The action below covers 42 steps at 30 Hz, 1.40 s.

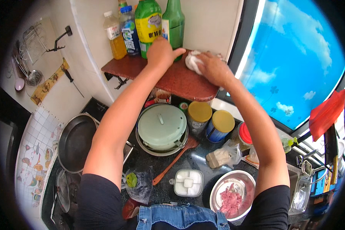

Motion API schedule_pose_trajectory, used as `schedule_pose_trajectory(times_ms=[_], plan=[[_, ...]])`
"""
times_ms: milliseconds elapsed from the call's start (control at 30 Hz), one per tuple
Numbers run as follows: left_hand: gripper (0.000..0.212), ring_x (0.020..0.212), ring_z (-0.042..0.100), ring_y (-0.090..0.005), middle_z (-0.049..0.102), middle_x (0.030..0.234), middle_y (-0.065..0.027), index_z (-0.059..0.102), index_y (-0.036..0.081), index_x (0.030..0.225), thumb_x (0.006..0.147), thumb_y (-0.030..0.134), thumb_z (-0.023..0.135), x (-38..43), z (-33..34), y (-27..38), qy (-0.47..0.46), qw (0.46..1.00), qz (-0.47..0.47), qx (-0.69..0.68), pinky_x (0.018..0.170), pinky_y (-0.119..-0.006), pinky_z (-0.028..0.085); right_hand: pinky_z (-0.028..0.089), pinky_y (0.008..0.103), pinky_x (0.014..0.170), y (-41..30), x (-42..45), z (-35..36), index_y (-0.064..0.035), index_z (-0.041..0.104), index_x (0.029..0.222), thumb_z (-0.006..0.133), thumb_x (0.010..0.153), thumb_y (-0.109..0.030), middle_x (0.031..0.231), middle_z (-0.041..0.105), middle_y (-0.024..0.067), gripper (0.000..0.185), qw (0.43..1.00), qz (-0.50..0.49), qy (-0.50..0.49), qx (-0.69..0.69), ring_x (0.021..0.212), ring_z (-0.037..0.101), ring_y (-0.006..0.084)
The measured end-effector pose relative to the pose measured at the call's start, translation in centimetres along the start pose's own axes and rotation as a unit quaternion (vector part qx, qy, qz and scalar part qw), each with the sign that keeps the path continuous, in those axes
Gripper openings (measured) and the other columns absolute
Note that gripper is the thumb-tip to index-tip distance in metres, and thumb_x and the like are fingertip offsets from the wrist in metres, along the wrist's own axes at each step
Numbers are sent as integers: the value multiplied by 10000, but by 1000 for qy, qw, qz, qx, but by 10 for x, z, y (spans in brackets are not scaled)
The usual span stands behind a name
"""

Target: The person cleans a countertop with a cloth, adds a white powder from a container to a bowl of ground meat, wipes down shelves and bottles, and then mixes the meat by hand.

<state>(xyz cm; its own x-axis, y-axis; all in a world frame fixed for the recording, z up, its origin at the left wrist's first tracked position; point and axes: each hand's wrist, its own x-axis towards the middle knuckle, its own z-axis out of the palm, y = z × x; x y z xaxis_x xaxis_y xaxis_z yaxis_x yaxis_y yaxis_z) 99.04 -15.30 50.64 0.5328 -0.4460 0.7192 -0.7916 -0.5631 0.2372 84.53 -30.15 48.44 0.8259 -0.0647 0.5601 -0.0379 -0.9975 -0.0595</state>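
Observation:
My right hand presses a crumpled white cloth onto the right part of a reddish-brown wooden shelf. Further left on that shelf, my left hand is up against a green bottle with a yellow label. Its thumb points right, across the lower part of a green glass bottle. The fingers are hidden behind the hand, so a grip cannot be made out. Beside them stand a blue-capped bottle and a white-capped bottle of amber liquid.
Below the shelf stand a pot with a pale green lid and two gold-lidded cans. The counter holds a wooden spatula, a seasoning box and a steel bowl of raw meat. A frying pan sits left.

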Motion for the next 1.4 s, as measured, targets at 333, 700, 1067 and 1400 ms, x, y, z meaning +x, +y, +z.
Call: schedule_pose_trajectory(times_ms=[333,700,1067,1400], plan=[[586,643,636,-312,603,636,-156,621,-33,870,768,543,656,-13,-46,-11,-30,994,83,68,594,-379,509,440,454,884,26,24,19,-143,584,1159,464,895,-310,1112,602,140,334,996,55,56,-39,991,564,379],[359,729,622,-250,633,813,-157,632,-40,938,795,287,656,-137,102,-247,-291,892,-297,-176,647,-347,520,419,416,916,12,16,6,-102,598,1133,510,864,-254,1140,585,128,321,997,58,54,11,1046,534,349],[314,894,597,-168,609,1069,-48,586,74,1122,874,266,598,-132,129,-213,-214,769,-392,-457,768,-308,500,442,416,858,28,12,8,-130,601,1135,509,880,-284,1088,601,131,312,994,74,71,38,998,564,348],[308,877,584,-129,592,975,-35,556,27,1163,890,163,594,-149,62,-216,-149,838,-322,-414,769,-281,499,434,409,864,29,15,11,-118,602,1131,484,880,-273,1089,604,149,317,992,93,63,61,1007,566,345]])
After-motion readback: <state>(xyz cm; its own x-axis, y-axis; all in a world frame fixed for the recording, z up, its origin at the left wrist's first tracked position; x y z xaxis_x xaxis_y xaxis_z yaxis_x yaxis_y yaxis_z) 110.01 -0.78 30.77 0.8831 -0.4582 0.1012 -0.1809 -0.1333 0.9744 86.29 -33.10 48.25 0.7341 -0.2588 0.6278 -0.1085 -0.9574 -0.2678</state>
